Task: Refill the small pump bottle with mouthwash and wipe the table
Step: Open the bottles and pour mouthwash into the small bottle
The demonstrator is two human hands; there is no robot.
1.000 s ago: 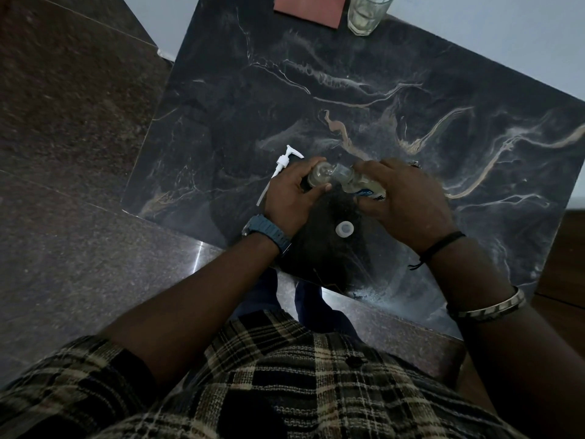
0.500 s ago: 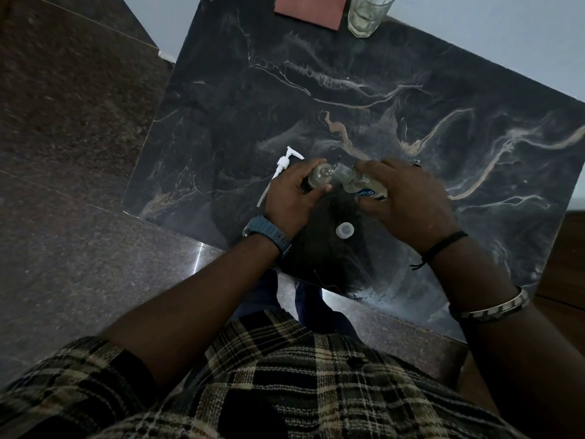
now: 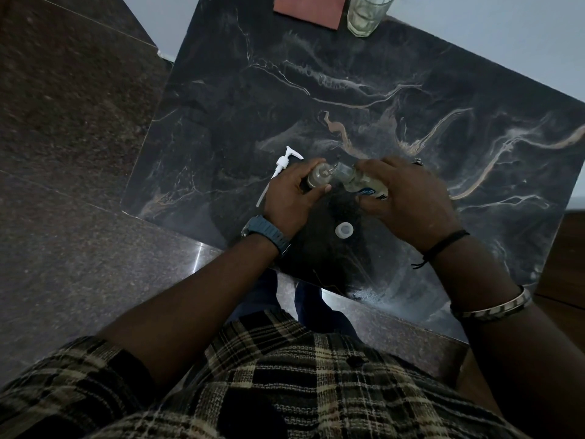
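Both hands (image 3: pixel 351 198) unmoved since earlier.

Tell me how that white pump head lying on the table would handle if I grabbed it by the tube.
The pump head looks like thin plastic, so probably very light. Its long dip tube is slender and would likely flex, letting the heavier head droop. Lying on its side on the smooth marble table, it could slide or roll if nudged.

dim | glare streak on floor (image 3: pixel 198 258) | wide-angle bending at edges | soft, grainy
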